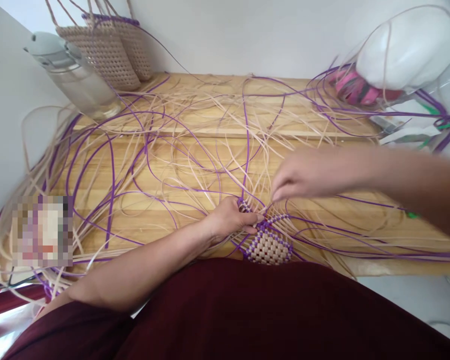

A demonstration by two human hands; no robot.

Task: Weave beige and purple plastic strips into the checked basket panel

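At the table's front edge sits a woven piece (272,246) of beige and purple strands in a checked, knotted weave, close against my dark red shirt. My left hand (232,220) is closed on its upper left edge, with thumb and forefinger pressed where the strands cross. Just above and to the right, my right hand (294,172) is pinched and slightly blurred. A thin strand (269,206) runs from the weave up to its fingertips; its exact colour is hard to make out. Long loose beige and purple strands (246,150) fan out from the piece.
Loose strands cover much of the wooden table (195,160). A clear bottle (80,82) and woven bags (108,55) stand back left. At the back right are a white rounded bundle (408,50) and a pink item (354,87). A blurred-out patch (42,231) lies left.
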